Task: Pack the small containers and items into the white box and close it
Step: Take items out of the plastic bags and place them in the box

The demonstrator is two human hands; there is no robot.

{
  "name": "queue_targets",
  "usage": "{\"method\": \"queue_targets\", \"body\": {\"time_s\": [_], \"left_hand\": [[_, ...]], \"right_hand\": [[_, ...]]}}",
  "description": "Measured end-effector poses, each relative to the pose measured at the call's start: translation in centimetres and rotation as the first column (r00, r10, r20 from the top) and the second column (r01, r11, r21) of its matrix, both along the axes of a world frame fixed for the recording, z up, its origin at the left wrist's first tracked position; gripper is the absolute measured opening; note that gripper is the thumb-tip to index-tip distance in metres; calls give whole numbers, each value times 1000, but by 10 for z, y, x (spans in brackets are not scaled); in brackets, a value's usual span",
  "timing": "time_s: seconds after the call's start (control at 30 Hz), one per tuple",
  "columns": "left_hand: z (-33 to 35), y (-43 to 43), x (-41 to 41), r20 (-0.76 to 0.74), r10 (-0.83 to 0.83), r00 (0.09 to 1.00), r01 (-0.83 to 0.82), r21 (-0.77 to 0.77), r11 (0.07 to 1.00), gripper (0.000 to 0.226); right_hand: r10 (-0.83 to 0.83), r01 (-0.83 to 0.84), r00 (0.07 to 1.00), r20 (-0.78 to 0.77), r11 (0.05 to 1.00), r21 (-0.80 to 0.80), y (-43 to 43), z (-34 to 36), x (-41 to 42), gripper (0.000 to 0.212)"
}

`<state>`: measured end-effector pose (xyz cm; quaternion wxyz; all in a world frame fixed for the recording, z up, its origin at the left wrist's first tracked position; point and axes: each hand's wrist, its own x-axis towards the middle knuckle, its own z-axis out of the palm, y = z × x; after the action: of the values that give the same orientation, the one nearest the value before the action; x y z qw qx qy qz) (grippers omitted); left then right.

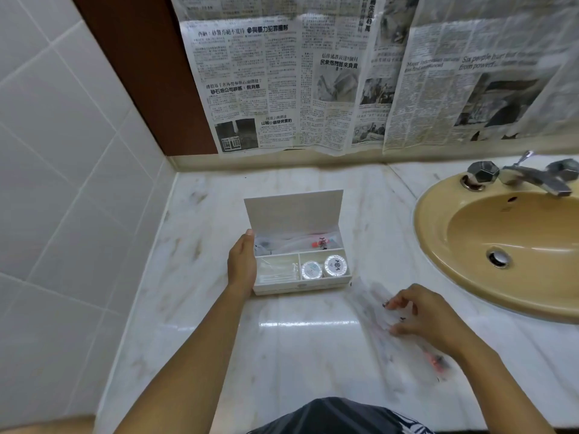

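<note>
My left hand [242, 265] rests flat against the left wall of the open white box [301, 288] on the marble table [219, 324]. Two round containers [324, 267] sit in its near right compartment. My right hand [421, 316] pinches a clear packet [376, 305] near the sink [438, 245].

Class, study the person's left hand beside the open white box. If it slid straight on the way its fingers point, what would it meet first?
The left hand points away along the white box's left wall. Beyond it lies bare marble counter, then probably the newspaper-covered wall; depth is uncertain.
</note>
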<state>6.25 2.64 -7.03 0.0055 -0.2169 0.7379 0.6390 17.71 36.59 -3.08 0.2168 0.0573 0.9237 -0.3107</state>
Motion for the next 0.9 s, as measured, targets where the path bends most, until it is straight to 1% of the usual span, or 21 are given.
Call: {"method": "queue_targets", "body": {"time_s": [0.13,0.2,0.27,0.33,0.4,0.47,0.57,0.67,0.73,0.8,0.9], "left_hand": [[0,0,0,9,6,1000,-6,0,1000,31],[1,0,0,13,6,1000,-6,2,1000,32],[1,0,1,10,5,1000,-5,1,1000,32],[3,1,1,7,6,1000,-6,3,1000,30],[4,1,2,2,8,1000,-8,8,1000,26],[5,1,2,1,6,1000,-6,13,1000,25],[7,2,3,-7,0,1000,0,5,1000,29],[6,1,2,7,-5,1000,5,21,1000,28],[3,-1,2,8,-13,1000,13,28,1000,32],[1,-2,1,2,-18,1000,18,16,1000,35],[0,-2,1,3,-13,1000,13,5,1000,35]], "right_hand": [[-68,68,996,-58,998,9,-6,-5,-2,23],[-52,56,996,-76,997,49,-8,-2,-8,20],[-22,28,993,-113,998,50,-12,8,-19,20],[-21,16,981,-194,999,-32,-20,27,-32,19],[-83,37,946,-313,988,-149,-35,55,-48,16],[-156,40,893,-422,962,-271,-52,83,-68,15],[-267,-16,824,-499,870,-493,-78,115,-98,12],[-355,-54,767,-535,794,-605,-103,131,-122,10],[-376,-58,755,-537,778,-626,-118,130,-134,7],[-356,-59,763,-540,793,-606,-130,122,-140,7],[-270,-87,784,-559,844,-529,-141,104,-143,18]]}}
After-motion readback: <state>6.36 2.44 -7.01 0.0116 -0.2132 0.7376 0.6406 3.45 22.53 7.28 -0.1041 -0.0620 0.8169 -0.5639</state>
